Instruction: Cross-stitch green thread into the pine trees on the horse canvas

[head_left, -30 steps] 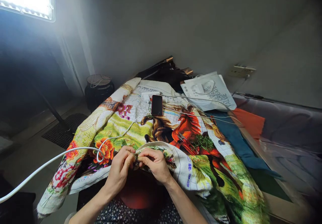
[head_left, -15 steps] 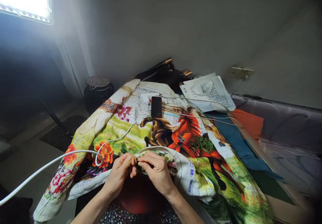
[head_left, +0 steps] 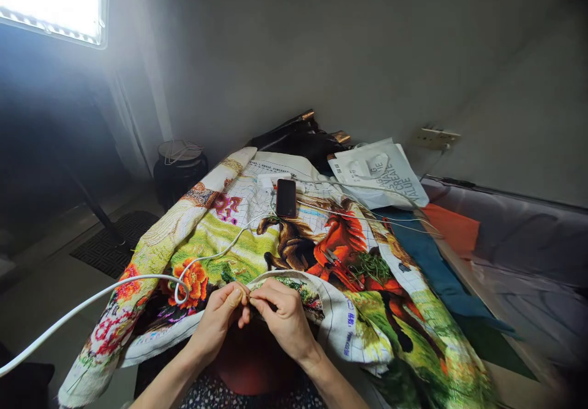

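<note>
A large cross-stitch cloth [head_left: 257, 243] with horses and orange flowers lies spread over the surface before me. Its near edge is folded up toward me. My left hand [head_left: 220, 320] pinches that folded edge from the left, fingers closed on the cloth. My right hand [head_left: 282, 317] meets it from the right, fingertips pinched together at the same spot on the fold; whether a needle is between them is too small to tell. A small pair of scissors [head_left: 331, 257] and a bundle of green thread [head_left: 374, 265] rest on the cloth beyond my right hand.
A dark phone [head_left: 286, 198] lies on the cloth's far part beside a white charger [head_left: 269, 180]. A white cable [head_left: 92, 302] runs in from the left. A printed white bag [head_left: 383, 170], blue and orange fabric [head_left: 452, 228], a wall socket [head_left: 436, 136] and a black pot [head_left: 180, 167] surround it.
Both hands have stayed on the fold, drawing slightly closer together and lower in view. The camera view has shifted a little; the cloth and other things have not moved.
</note>
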Available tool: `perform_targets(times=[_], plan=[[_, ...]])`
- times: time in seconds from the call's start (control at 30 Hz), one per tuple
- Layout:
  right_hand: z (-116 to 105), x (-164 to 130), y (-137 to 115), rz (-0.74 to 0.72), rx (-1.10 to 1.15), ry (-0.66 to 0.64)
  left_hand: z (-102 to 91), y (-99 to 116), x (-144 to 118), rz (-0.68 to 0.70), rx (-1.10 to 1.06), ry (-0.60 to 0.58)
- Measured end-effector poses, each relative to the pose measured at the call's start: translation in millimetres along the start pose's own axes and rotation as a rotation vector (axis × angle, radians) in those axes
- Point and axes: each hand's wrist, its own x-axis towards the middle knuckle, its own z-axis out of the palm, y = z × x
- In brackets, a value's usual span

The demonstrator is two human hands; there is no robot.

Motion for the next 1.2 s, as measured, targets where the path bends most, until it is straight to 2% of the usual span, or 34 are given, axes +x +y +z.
perform_targets(times=[0.23,0.53,0.73,0.93,1.2], plan=[[-1.7,-0.4,-1.6,-0.009,-0.059,-0.043,1.6,0.7,0.9,-0.004,0.011,0.001],[-1.5,-3.0,0.7,-0.062,-0.330,-0.100,1.2,0.9,0.6,-0.006,0.023,-0.001],[-1.2,-3.3,2.1,-0.154,-0.463,-0.093,0.4,1.6,0.9,0.001,0.049,-0.017],[-3.2,-2.8,2.1,-0.258,-0.575,-0.058,0.4,7.3,0.0,-0.009,0.173,-0.031],[-4.2,-0.2,4.2,-0.341,-0.621,-0.039,0.5,8.2,1.2,-0.029,0.184,-0.025]])
